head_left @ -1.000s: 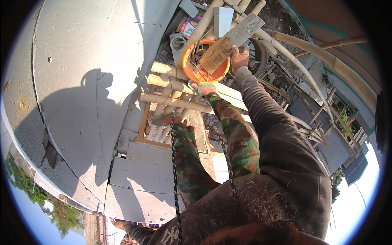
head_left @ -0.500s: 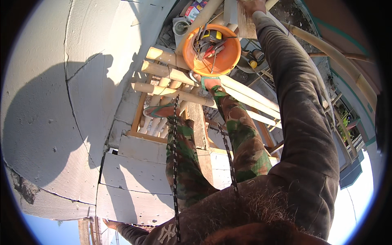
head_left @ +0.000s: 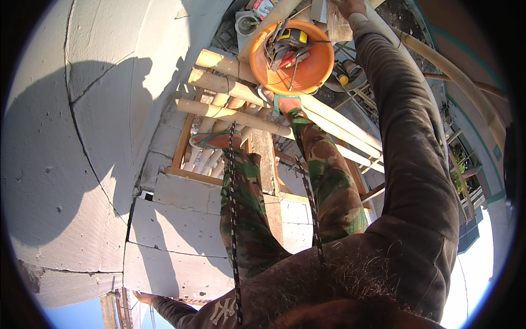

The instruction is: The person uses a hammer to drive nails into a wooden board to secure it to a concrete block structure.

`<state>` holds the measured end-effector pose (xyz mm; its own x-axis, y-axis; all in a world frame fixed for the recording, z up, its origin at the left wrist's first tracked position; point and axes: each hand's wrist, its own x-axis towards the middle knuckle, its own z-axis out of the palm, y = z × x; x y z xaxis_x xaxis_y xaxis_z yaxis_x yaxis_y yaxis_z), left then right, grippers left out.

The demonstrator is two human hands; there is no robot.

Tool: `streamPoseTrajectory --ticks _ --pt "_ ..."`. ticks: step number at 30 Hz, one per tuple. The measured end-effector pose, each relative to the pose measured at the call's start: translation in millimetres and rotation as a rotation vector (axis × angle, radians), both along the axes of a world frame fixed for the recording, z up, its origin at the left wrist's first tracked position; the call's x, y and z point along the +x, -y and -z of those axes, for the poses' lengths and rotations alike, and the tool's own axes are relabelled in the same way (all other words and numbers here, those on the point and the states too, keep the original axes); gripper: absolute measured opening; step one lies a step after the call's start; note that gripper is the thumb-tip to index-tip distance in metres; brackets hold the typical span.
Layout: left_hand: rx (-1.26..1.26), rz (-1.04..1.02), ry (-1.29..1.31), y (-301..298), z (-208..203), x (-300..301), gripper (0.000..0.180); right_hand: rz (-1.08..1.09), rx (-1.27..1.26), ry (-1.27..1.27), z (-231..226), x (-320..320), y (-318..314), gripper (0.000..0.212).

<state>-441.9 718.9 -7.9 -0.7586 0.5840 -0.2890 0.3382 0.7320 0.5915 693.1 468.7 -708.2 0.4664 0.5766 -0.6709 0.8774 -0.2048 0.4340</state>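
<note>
My right hand (head_left: 350, 7) reaches up to the top edge of the view, its fingers curled over the end of a wooden board (head_left: 339, 26). The frame cuts off part of that hand. Far at the lower left, my left hand (head_left: 144, 297) lies against the edge of the pale block wall (head_left: 164, 271), fingers stretched out and seemingly holding nothing. Below the right hand's board sits an orange bucket (head_left: 311, 72) with a yellow-and-black tape measure (head_left: 296, 37), red-handled pliers (head_left: 287, 60) and several metal tools inside.
My sandalled feet stand on bamboo poles (head_left: 233, 116) laid over a wooden frame (head_left: 176, 156). A wide grey block wall (head_left: 38, 181) rises on the left, carrying my shadow. A curved bamboo pole (head_left: 455, 68) runs along the right. A pale container (head_left: 246, 23) stands beyond the poles.
The view has shifted slightly, so the bucket appears farther right and higher. Both hands keep their places, the right at the board and the left at the wall edge.
</note>
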Motion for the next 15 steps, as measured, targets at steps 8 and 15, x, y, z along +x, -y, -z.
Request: streamPoseTrajectory --ticks 8,15 --pt "0.032 -0.179 -0.027 56.5 -14.4 24.3 0.075 0.823 1.277 -0.515 -129.0 -162.1 -53.8 0.041" --pt "-0.002 -0.119 0.060 35.0 -12.7 38.3 0.077 0.359 0.961 -0.349 -103.8 -289.1 -25.1 0.058"
